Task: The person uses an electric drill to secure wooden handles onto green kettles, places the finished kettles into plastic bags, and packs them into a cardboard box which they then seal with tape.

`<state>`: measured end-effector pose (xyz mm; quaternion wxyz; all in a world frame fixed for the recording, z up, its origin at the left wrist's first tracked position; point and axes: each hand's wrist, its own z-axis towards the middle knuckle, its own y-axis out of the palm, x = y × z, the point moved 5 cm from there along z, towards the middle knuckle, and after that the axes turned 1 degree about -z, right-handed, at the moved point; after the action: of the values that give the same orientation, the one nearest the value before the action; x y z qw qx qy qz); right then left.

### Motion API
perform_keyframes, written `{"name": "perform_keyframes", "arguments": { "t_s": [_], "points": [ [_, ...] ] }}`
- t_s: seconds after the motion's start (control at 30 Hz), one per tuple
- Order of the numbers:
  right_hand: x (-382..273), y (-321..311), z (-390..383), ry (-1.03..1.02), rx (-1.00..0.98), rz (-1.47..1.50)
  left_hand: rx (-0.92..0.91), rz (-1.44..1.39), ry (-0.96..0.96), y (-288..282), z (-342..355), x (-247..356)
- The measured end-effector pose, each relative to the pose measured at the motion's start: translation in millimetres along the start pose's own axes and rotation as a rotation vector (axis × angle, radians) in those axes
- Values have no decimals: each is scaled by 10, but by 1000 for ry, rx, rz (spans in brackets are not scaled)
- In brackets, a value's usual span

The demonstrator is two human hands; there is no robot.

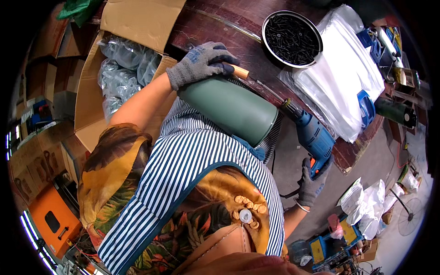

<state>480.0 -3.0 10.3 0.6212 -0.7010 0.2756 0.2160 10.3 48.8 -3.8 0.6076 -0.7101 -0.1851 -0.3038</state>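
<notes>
My left hand (200, 64), in a grey glove, is closed on a short wooden piece (239, 72) at the end of a dark green cylinder (229, 108). The cylinder lies tilted across my striped apron. My right hand (310, 178), also gloved, grips the handle of a blue power drill (311, 135). Its long bit points up-left toward the wooden piece, its tip a short distance from that piece. The cylinder's far end is partly hidden by my left hand.
A dark red table (206, 18) holds a round tin (292, 39) of black screws and white plastic sheeting (334, 78). An open cardboard box (89, 105) of wrapped items stands at left. An orange machine (50, 220) is at lower left; bags (371, 206) lie at right.
</notes>
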Motion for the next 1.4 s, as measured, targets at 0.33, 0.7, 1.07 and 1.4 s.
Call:
{"name": "perform_keyframes", "arguments": {
  "t_s": [0.33,0.7,1.07,1.4],
  "points": [
    [-246,70,163,-63,-7,-136,2,-22,78,10,133,-15],
    [-678,178,389,-196,-97,-66,-5,-694,-87,-98,157,30],
    [-624,244,392,-34,-100,-23,-11,-1052,-444,71,180,-122],
    [-544,329,433,-265,-3,-184,149,-364,-202,120,254,-129]
  ]
}}
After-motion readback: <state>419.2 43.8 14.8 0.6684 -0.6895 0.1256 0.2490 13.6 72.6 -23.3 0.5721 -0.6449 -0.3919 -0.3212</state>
